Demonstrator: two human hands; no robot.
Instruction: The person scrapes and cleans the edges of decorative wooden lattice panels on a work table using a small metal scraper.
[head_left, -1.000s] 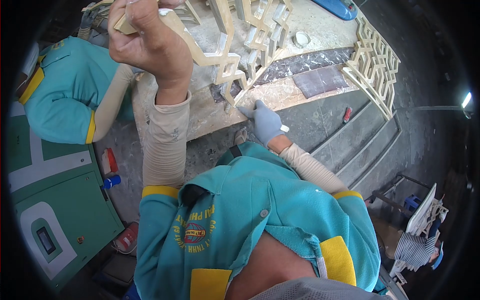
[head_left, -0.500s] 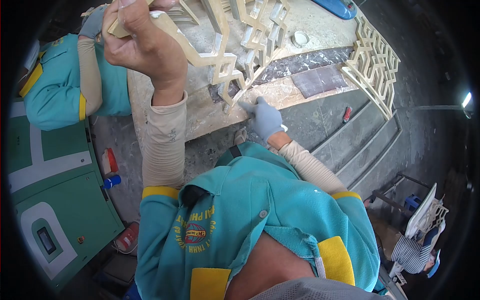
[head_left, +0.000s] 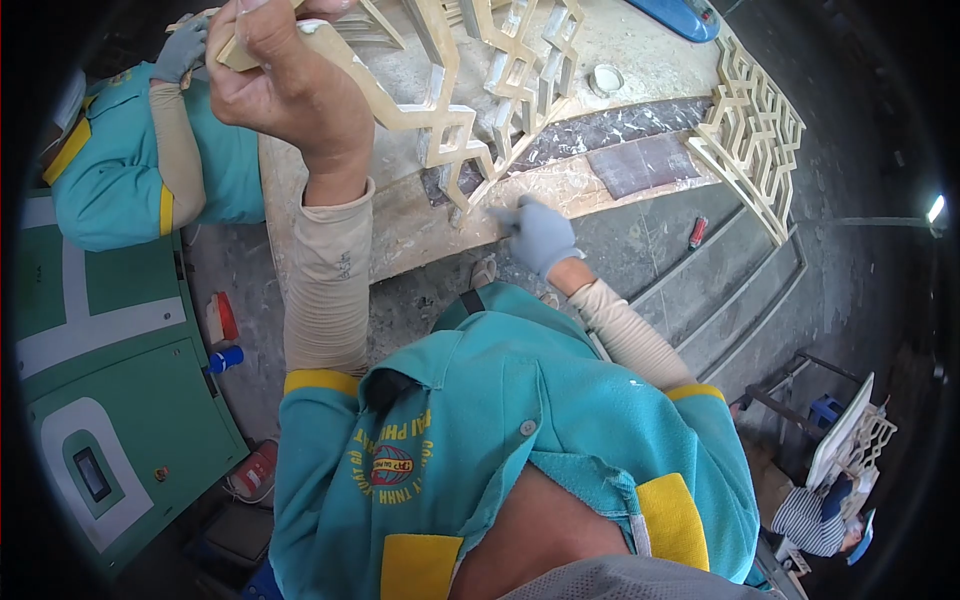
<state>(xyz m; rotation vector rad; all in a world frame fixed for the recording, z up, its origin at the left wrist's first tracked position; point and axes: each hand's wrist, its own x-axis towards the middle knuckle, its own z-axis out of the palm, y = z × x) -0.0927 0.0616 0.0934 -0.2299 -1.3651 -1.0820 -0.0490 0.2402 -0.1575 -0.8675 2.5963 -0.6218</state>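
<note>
Raised at the upper left, my bare left hand (head_left: 290, 95) is closed round the end of a pale wooden lattice panel (head_left: 440, 125). The panel stands tilted over the worktable (head_left: 400, 240), its lower corner near the table's front edge. My right hand (head_left: 540, 235), in a grey glove, is just right of that corner. Its index finger is stretched toward the corner, its thumb is apart, and nothing shows in it. Whether the fingertip touches the table is unclear. Dark abrasive-looking strips (head_left: 645, 165) lie along the table.
Another lattice panel (head_left: 755, 130) leans at the table's right end. A small white cup (head_left: 606, 80) and a blue object (head_left: 680, 15) are at the back. A co-worker (head_left: 150, 160) is at the left, above a green cabinet (head_left: 120, 370). Metal rails (head_left: 715, 275) lie at right.
My right hand has shifted slightly right and down, away from the panel's lower corner. My left hand keeps its hold. The co-worker's gloved hand at the left has moved slightly.
</note>
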